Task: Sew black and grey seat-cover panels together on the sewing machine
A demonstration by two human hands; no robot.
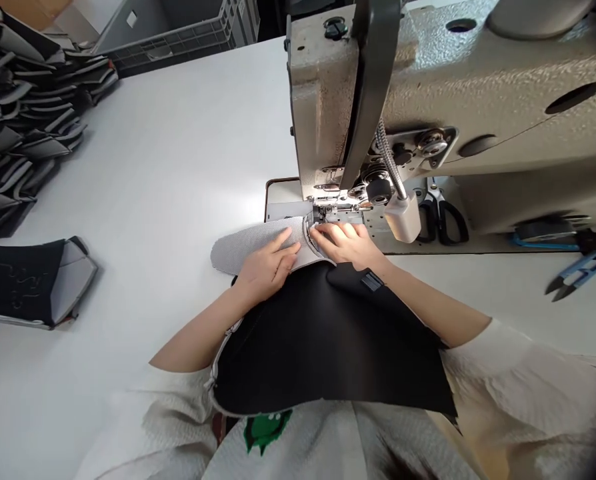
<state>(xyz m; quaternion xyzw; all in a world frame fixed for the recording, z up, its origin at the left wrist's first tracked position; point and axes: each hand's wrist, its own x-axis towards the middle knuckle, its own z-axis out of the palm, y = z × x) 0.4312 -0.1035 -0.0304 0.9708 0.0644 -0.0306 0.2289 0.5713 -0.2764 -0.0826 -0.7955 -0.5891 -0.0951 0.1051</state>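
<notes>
A black fabric piece with grey mesh fabric at its far side reaches to the needle area of a sewing machine. My left hand lies on the mesh, its fingers stretched out and pressing it flat. Close to the presser foot, my right hand has bent fingers closed on the fabric edge; its fingertips are partly hidden. The black part spreads toward my body, between both forearms, with a small dark tab near my right wrist.
Black-handled scissors lie under the machine arm, and blue thread snips at the right. Stacked black and grey pieces fill the far left. Nearer is a stitched black piece. A grey crate stands behind the white table.
</notes>
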